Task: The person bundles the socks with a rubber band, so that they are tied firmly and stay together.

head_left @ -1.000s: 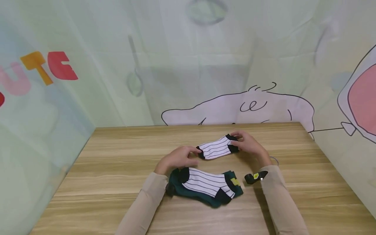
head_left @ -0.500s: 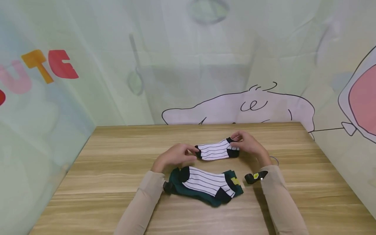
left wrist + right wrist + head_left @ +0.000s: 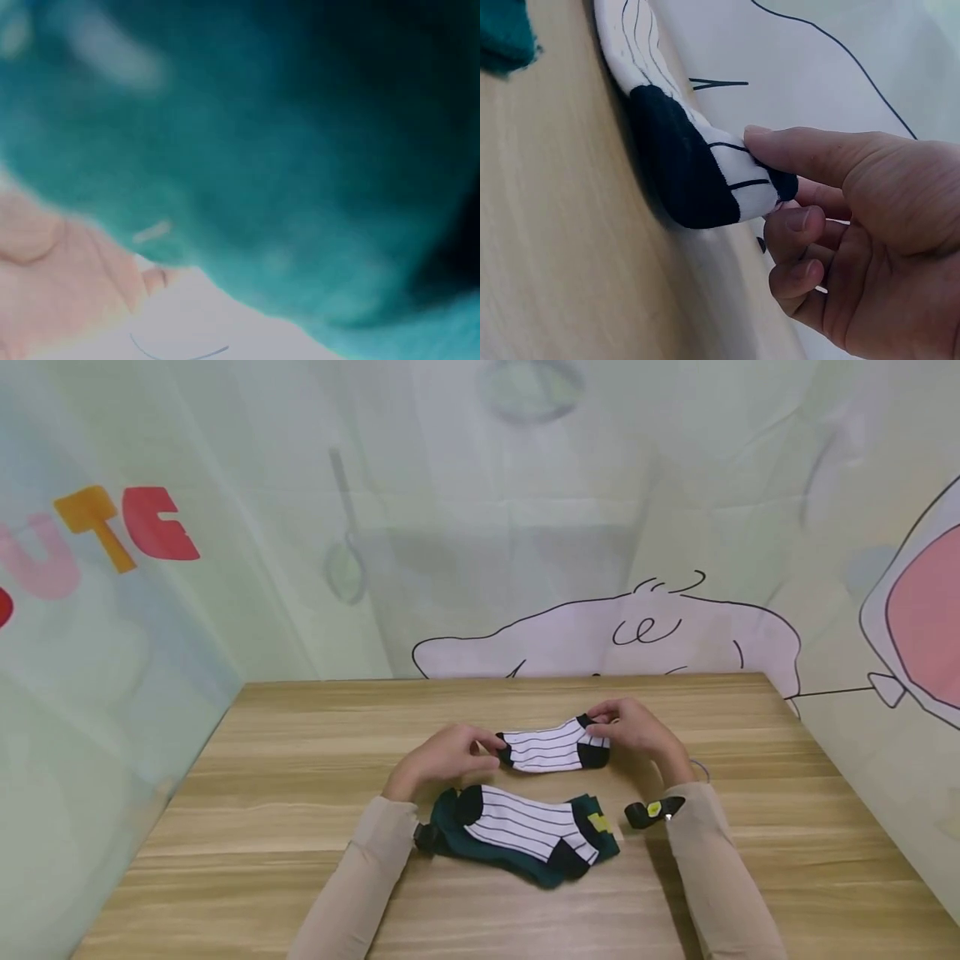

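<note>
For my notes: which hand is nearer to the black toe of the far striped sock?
Left: the left hand is directly at the black toe; the right hand pinches the cuff at the other end.

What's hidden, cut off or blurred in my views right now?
Head: whether the left hand pinches the far sock; the hand hides it.
Head: near sock covers the middle of the green sock.
Left wrist: blurred green sock hides part of the hand.
Right wrist: top edge cuts off the far sock's toe.

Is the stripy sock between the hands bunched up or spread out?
Spread out: the sock shows its black toe, striped middle and black heel.
</note>
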Motion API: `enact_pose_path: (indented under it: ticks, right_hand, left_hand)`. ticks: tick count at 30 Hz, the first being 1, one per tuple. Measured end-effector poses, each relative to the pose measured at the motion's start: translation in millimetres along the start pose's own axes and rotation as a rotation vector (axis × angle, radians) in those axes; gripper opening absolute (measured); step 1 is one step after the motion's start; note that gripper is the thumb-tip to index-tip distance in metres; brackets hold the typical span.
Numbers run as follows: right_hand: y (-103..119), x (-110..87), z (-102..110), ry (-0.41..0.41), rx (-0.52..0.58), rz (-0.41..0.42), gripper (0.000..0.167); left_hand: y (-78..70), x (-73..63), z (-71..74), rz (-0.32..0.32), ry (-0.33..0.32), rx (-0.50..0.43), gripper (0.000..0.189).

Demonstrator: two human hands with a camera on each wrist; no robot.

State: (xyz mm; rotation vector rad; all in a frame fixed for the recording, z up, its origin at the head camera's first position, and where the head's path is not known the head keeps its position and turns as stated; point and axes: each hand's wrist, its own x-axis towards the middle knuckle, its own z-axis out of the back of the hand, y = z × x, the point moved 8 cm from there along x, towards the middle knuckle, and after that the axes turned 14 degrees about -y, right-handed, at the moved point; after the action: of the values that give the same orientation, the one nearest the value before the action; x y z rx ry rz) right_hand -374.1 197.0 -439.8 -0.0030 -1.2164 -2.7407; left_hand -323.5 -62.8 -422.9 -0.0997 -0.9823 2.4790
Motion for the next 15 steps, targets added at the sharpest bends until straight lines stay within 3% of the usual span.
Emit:
enact_pose_path:
  ticks: [15]
  right_hand:
    - [9, -7.8, 13, -0.009, -0.016, -0.063, 0.033]
  left_hand:
    - [-2.7, -2.6, 11.8, 0.029, -0.029, -0.019, 0.032]
